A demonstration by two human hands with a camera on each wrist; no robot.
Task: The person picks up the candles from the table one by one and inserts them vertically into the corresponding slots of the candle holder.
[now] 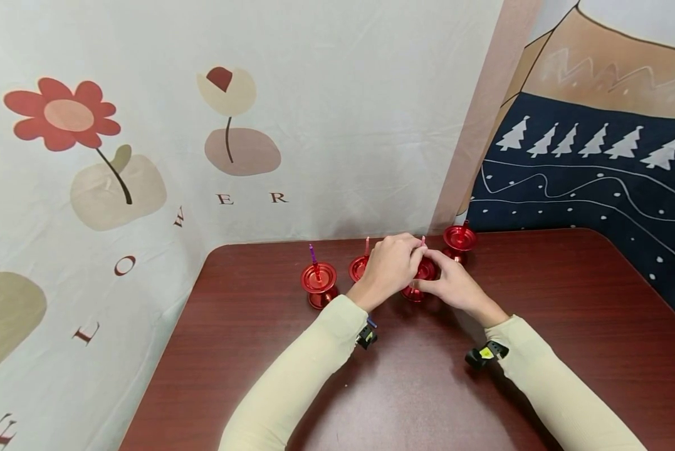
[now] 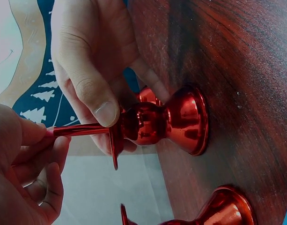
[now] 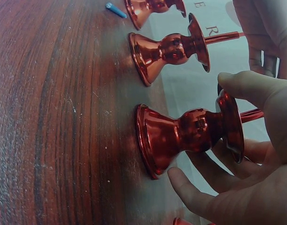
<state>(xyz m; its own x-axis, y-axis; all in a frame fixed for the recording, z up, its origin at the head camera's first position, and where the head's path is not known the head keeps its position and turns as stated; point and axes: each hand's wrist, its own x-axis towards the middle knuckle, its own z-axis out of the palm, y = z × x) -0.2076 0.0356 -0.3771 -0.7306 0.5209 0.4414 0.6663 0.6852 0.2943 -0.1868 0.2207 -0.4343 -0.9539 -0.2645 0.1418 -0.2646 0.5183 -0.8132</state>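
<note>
A shiny red metal candle holder (image 2: 143, 124) stands upright on the table, with a flared base, a round dish and a thin tube on top. My right hand (image 1: 455, 285) holds it by the dish, thumb on the rim and fingers around the far side. At the top of the tube, my left hand (image 1: 390, 263) pinches a small pink candle (image 2: 50, 132); only a bit of the candle shows between the fingertips. How deep the candle sits in the tube is hidden.
Left of the hands stand a holder (image 1: 318, 279) with a purple candle (image 1: 313, 253) and another holder (image 1: 357, 269) with a pink candle (image 1: 367, 244). A further holder (image 1: 459, 238) is at the back right. A blue candle (image 3: 116, 10) lies on the table. Behind hangs a printed cloth (image 1: 337, 125).
</note>
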